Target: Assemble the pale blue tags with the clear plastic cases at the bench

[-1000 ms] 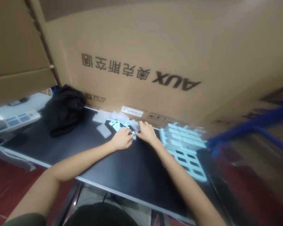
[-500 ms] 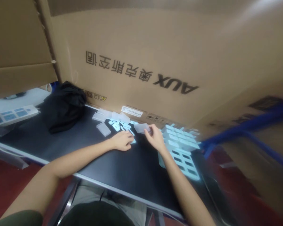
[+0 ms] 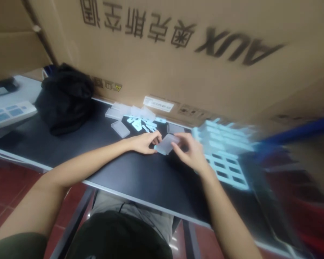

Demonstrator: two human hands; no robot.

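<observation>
My right hand pinches a flat translucent plastic case by its right end, tilted over the black tabletop. Close against the case's left end, my left hand has thumb and fingers closed on a small light-blue plastic piece; most of that piece is hidden. Beyond the left hand lies a loose pile of light-blue plastic pieces. Translucent cases lie around the pile: one case to its left, several stacked behind, and another case behind the right hand.
Light-blue slotted racks, blurred, stand at the right of the table. A large cardboard box walls off the back. Black cloth is heaped at the left, beside a white power strip. A blue bar crosses the right side.
My right hand has brought a case towards my left hand, which has picked up a light-blue piece from the pile's near edge. The view has shifted, with the box lettering higher and larger.
</observation>
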